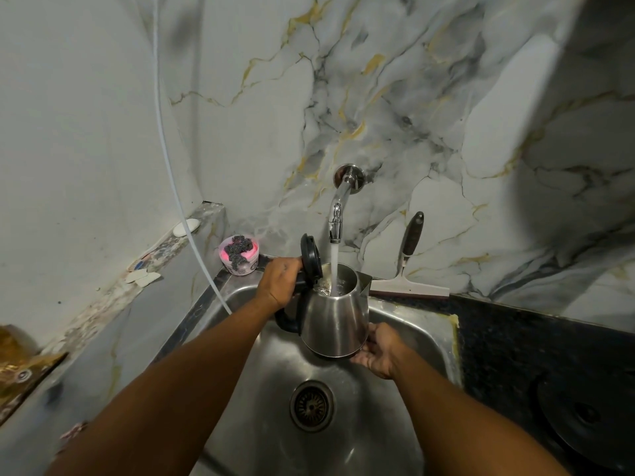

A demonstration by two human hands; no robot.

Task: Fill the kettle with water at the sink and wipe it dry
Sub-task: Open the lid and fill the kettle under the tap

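A steel kettle [335,321] with a black handle hangs over the steel sink [405,324]. Its black lid [310,259] stands flipped open. My left hand [280,285] grips the handle at the top. My right hand [376,350] cups the kettle's base from the right. A chrome wall tap [338,214] runs, and its stream [334,269] falls straight into the kettle's mouth. Water shows inside.
The round drain [312,405] lies below the kettle. A pink tub holding a steel scourer [238,254] sits at the sink's back left corner. A squeegee [409,266] leans on the marble wall. A white hose [178,201] drops into the sink's left side. Dark counter [536,355] extends right.
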